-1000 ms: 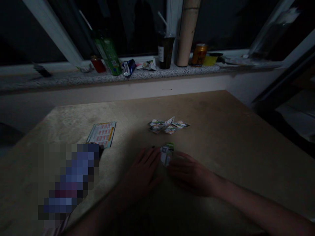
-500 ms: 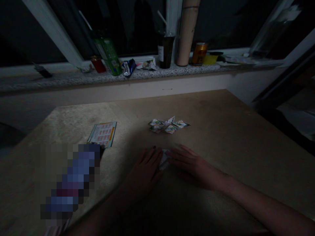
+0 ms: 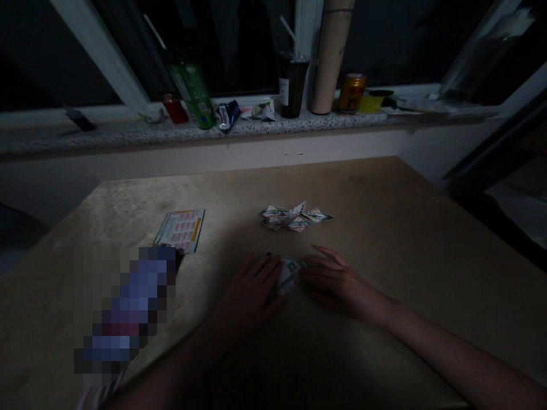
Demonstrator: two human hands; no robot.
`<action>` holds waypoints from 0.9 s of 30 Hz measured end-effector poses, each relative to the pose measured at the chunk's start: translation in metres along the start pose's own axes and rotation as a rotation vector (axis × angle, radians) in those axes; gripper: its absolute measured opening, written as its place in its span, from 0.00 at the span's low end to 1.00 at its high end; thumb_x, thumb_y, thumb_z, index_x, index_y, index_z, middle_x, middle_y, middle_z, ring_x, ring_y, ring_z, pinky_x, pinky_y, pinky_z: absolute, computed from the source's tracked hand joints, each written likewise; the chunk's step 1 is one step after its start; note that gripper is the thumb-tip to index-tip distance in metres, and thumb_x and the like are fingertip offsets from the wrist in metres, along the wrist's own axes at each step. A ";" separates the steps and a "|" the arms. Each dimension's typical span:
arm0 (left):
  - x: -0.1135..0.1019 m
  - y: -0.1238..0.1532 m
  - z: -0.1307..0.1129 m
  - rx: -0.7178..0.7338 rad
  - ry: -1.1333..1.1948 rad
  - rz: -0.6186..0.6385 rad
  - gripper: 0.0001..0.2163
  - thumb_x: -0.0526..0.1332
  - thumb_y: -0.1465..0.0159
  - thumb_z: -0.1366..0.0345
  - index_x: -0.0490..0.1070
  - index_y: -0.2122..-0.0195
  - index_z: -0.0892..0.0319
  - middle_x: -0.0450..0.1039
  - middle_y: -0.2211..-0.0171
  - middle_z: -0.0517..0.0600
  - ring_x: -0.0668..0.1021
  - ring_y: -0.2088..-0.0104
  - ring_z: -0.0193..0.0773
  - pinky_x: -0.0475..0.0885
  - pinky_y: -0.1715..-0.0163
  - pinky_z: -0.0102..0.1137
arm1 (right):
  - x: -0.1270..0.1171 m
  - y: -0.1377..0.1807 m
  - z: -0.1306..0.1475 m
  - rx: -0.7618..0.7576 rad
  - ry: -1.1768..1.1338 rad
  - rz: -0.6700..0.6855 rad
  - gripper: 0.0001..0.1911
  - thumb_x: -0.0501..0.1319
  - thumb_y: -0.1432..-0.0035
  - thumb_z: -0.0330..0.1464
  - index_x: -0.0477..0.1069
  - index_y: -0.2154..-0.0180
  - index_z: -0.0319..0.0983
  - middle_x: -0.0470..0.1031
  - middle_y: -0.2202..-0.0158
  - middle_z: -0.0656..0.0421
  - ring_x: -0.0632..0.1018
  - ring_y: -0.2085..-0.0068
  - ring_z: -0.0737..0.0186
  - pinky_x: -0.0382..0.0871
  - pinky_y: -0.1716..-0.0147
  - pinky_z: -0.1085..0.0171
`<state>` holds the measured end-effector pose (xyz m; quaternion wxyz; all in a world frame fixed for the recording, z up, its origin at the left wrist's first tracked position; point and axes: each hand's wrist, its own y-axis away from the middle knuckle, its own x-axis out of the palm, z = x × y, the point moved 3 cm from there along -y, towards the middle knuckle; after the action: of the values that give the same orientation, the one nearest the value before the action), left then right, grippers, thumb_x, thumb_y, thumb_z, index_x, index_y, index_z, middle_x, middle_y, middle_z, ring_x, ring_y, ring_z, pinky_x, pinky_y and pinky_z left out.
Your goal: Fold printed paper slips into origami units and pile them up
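Observation:
A small folded piece of printed paper [image 3: 288, 277] lies on the tabletop between my two hands. My left hand [image 3: 254, 287] rests palm down, its fingers stretched flat and touching the paper's left side. At the right edge of the paper are the fingertips of my right hand [image 3: 335, 282], slightly bent, with one finger raised apart from the others. Its thumb is hard to make out in the dark. Just beyond the hands sits a cluster of folded paper pieces [image 3: 294, 216] with pointed tips, printed in the same way.
A printed card [image 3: 182, 230] lies on the wooden table [image 3: 363, 199] at left, beside a pixelated blue object [image 3: 139, 296]. Along the granite sill [image 3: 239, 132] stand a green bottle [image 3: 199, 97], a dark cup with a straw [image 3: 292, 88], a bamboo tube [image 3: 329, 62] and an orange can [image 3: 352, 94].
My right hand has slid slightly right off the paper and its fingers have bent a little. More of the paper's printed surface shows. The left hand stays in place.

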<state>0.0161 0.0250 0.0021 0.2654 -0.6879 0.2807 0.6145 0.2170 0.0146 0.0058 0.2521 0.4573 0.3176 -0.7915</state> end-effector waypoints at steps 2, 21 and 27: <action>0.001 -0.001 0.002 0.025 0.008 -0.019 0.23 0.48 0.34 0.55 0.55 0.41 0.60 0.58 0.41 0.52 0.60 0.41 0.42 0.44 0.40 0.43 | 0.000 0.000 0.000 -0.002 0.011 -0.007 0.17 0.55 0.40 0.32 0.66 0.49 0.41 0.72 0.50 0.57 0.65 0.44 0.58 0.45 0.40 0.48; 0.005 -0.001 0.002 0.089 0.064 0.001 0.20 0.49 0.34 0.67 0.54 0.40 0.56 0.54 0.39 0.49 0.57 0.40 0.39 0.49 0.40 0.42 | 0.005 -0.005 -0.008 0.183 -0.339 -0.183 0.14 0.62 0.46 0.30 0.71 0.56 0.41 0.76 0.58 0.55 0.74 0.54 0.58 0.58 0.46 0.50; 0.000 0.002 0.003 -0.039 0.366 -0.051 0.23 0.55 0.37 0.63 0.55 0.41 0.54 0.44 0.36 0.50 0.58 0.40 0.43 0.59 0.44 0.38 | 0.010 -0.002 -0.010 0.354 -0.657 -0.295 0.14 0.63 0.47 0.31 0.73 0.57 0.41 0.75 0.56 0.53 0.76 0.56 0.56 0.72 0.57 0.57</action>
<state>0.0132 0.0258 0.0021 0.2122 -0.8001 0.2949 0.4772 0.2170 0.0224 -0.0061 0.1412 0.1659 0.1410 -0.9657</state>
